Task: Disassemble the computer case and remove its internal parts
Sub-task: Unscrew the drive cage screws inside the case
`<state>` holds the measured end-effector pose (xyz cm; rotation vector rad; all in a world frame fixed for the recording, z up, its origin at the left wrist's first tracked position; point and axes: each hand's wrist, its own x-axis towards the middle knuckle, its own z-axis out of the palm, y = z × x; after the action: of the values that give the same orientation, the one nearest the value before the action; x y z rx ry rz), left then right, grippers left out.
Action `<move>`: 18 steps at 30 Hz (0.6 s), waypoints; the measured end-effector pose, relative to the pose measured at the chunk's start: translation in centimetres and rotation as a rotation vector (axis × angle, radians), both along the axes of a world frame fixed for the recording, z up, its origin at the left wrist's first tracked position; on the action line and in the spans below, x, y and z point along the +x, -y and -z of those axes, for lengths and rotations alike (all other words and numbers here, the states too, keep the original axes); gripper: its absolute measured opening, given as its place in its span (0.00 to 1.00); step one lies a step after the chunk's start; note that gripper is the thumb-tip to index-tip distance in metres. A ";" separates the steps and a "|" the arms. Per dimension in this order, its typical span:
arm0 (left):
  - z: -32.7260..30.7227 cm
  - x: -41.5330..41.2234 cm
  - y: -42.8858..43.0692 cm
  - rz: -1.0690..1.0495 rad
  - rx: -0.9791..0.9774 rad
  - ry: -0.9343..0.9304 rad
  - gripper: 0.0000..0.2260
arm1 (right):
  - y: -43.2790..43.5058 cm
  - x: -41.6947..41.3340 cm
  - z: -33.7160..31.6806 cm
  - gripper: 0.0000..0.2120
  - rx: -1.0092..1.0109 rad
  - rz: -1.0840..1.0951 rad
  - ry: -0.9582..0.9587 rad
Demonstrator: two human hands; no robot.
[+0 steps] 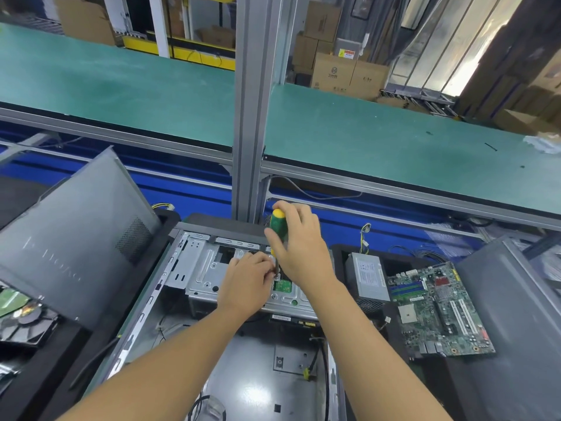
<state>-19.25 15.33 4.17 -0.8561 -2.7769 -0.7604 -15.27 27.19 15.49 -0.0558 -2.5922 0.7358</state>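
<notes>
right hand [299, 247] grips screwdriver [279, 228] | left hand [247, 281] at shaft [276, 266], hold unclear | tip hidden

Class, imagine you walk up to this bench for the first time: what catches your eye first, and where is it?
The right hand grips a green-and-yellow screwdriver upright over the open computer case at centre, with the left hand pinching its shaft. A motherboard lies to the right, beside a grey power supply.
</notes>
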 end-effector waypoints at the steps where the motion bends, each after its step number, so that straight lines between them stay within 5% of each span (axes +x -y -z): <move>1: -0.1 0.0 0.0 0.001 0.001 0.001 0.08 | 0.1 0.1 0.4 0.20 0.015 0.028 -0.047; 6: -0.1 0.0 0.0 0.012 0.011 0.011 0.08 | 0.4 -0.1 1.2 0.21 -0.117 0.028 -0.110; 11: 0.0 0.0 0.0 0.015 0.041 0.020 0.07 | -1.0 -0.5 -0.2 0.25 -0.118 -0.030 0.032; 18: -0.1 0.1 -0.1 0.011 0.044 0.005 0.07 | -2.2 0.4 -1.7 0.16 -0.147 -0.124 0.234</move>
<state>-19.20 15.38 4.30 -0.8630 -2.7510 -0.8239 -14.91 29.38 17.20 -0.0277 -2.7768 1.0187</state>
